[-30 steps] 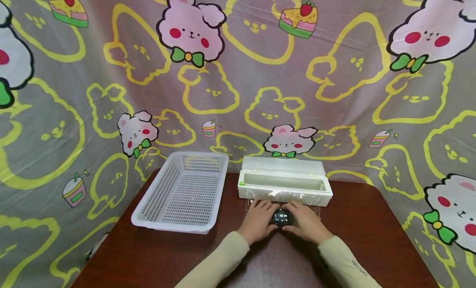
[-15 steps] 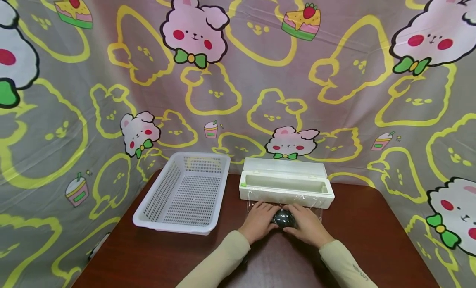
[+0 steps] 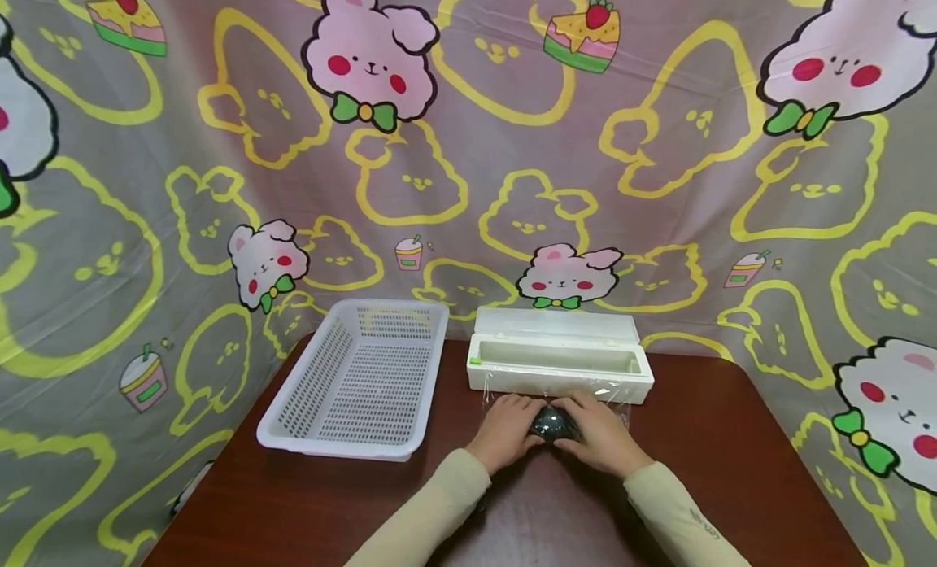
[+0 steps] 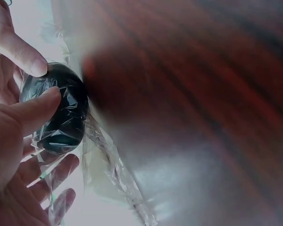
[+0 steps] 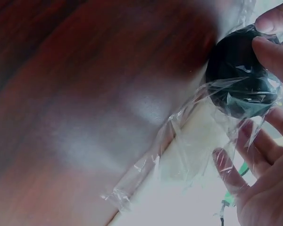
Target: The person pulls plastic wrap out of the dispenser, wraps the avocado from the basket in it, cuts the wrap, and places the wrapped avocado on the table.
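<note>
A dark, nearly black rounded object [image 3: 552,423] with a glossy surface is held between both hands, just above the table in front of the white box. Clear cling film [image 5: 231,87] covers it in wrinkled folds, and a loose film edge [image 4: 115,172] trails from it. My left hand [image 3: 507,431] grips its left side, with the thumb laid across the near face. From the right, my right hand [image 3: 602,433] grips it the same way, its thumb on the near face. The other fingers spread under the film on the far side. What kind of object it is cannot be told.
Behind the hands stands a long white cling film box [image 3: 560,380], its lid [image 3: 556,324] raised and film hanging over its front. A white perforated plastic basket [image 3: 344,447] stands to the left on the dark brown table [image 3: 717,461]. A patterned curtain [image 3: 468,250] encloses the back and sides.
The two hands keep their hold on the dark object and have shifted only slightly toward the box. The head view has swayed a little; box and basket stay in place.
</note>
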Demonstrator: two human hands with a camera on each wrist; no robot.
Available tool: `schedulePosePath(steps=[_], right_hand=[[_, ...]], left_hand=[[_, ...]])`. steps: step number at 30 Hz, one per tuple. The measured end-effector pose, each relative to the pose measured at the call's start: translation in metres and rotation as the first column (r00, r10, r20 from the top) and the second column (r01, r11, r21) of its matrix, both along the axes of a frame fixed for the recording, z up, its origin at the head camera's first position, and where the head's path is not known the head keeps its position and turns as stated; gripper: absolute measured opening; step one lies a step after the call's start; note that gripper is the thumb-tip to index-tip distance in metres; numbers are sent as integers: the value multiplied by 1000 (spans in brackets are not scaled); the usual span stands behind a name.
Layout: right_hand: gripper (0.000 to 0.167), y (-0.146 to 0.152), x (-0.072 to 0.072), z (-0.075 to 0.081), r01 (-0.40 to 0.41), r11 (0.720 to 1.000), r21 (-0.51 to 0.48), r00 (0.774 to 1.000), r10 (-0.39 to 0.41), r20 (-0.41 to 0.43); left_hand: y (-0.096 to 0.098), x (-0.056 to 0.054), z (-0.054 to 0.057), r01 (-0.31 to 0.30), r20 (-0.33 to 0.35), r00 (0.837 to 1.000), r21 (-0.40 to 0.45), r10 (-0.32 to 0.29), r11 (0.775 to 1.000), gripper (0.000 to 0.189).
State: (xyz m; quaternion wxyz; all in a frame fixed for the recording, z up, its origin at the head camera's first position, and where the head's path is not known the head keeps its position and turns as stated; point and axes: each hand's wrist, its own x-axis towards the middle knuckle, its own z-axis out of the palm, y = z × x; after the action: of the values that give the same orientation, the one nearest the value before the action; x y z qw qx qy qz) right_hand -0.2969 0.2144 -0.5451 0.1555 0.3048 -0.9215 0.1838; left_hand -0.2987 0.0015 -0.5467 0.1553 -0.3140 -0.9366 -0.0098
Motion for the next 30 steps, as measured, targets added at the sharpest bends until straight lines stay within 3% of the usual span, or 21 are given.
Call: schedulePosePath(steps=[5,10,16,22,30], right_hand=[[60,-1,-6,1,-22,1000,-8,998,22,-51],[60,-3,-6,0,-3,1000,14,1000,3,1],[59,-3,-5,2,-3,1000,13,1000,3,8],[55,-2,-6,5,23,1000,16,999,-24,46],[61,-3,-10,3,40,999,29,999,-41,30]], left_hand=[[0,-1,4,2,13,1000,-9,-2,1000,56],[-1,0,6,10,46,999,6,-10,1000,57],[1,-3,4,9,75,997,12,-10,1000,72],[3,-7,5,9,36,999,-1,-9,1000,56],[1,-10,4,10,54,999,-8,-10,1000,57]])
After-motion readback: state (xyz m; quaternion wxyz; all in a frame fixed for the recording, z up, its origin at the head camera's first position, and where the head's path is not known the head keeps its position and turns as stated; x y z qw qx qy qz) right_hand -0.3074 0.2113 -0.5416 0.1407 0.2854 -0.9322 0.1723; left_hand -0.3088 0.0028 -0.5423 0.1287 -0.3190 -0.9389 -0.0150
